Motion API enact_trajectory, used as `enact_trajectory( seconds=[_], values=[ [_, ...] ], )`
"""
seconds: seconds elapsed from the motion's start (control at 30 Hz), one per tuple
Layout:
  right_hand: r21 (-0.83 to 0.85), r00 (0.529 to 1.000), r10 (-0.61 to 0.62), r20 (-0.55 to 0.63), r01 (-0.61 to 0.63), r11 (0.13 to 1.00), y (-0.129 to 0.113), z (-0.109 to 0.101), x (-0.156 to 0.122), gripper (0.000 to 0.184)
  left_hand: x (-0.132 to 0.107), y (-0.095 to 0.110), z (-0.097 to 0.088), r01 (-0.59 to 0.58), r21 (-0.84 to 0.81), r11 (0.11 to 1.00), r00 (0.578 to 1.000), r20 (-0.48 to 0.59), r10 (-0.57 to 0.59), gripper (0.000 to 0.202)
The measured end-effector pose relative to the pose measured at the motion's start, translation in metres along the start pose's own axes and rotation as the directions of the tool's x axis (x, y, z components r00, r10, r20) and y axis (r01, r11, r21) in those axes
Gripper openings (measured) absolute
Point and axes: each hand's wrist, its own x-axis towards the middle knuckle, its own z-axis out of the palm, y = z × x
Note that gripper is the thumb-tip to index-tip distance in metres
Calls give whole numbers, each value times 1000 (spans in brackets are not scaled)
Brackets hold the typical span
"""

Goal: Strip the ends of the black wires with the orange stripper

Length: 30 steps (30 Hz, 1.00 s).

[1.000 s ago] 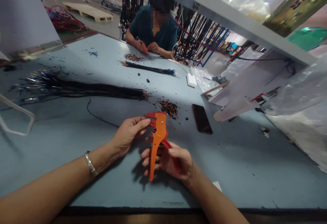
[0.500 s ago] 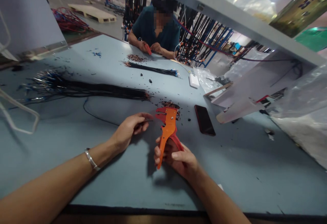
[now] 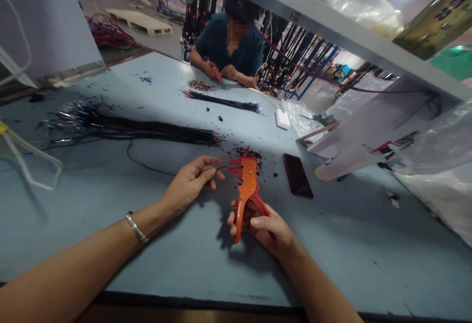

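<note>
My right hand [image 3: 263, 228] grips the handles of an orange and red wire stripper [image 3: 246, 188], held upright with its jaws at the top. My left hand [image 3: 191, 183] pinches a thin black wire [image 3: 147, 166] near its end, and the tip reaches to the stripper's jaws. The wire trails left across the blue table [image 3: 110, 244]. Just behind the stripper lies a small pile of stripped insulation bits [image 3: 250, 155].
A long bundle of black wires [image 3: 129, 130] lies across the table to the left. A dark phone [image 3: 297, 175] lies right of the stripper. Plastic bags [image 3: 435, 180] and cardboard sit at the right. A person [image 3: 228, 47] works opposite with another wire bundle [image 3: 224, 101].
My left hand left the stripper's head and now pinches the black wire, bringing its tip to the jaws. The stripper has moved right and slightly away.
</note>
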Motion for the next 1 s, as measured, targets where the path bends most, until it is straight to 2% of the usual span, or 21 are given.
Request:
enact_trajectory(
  seconds=[0.17, 0.33, 0.63, 1.0],
  values=[
    [-31, 1000, 14, 12, -13, 999, -1, 1, 0, 41, 0, 0, 0, -30, 3, 1000, 999, 12, 30, 21],
    [-53, 999, 32, 11, -32, 998, -1, 2, -1, 42, -1, -2, -1, -5, -12, 1000, 999, 39, 5, 19],
    [-56, 1000, 20, 16, -19, 998, 0, 1, -1, 42, 0, -1, 3, 26, -104, 994, 994, -107, -37, 19],
    [-109, 998, 68, 4, -67, 992, 0, 1, -2, 47, -4, 7, 6, 49, -80, 996, 997, -58, -54, 22]
  ],
)
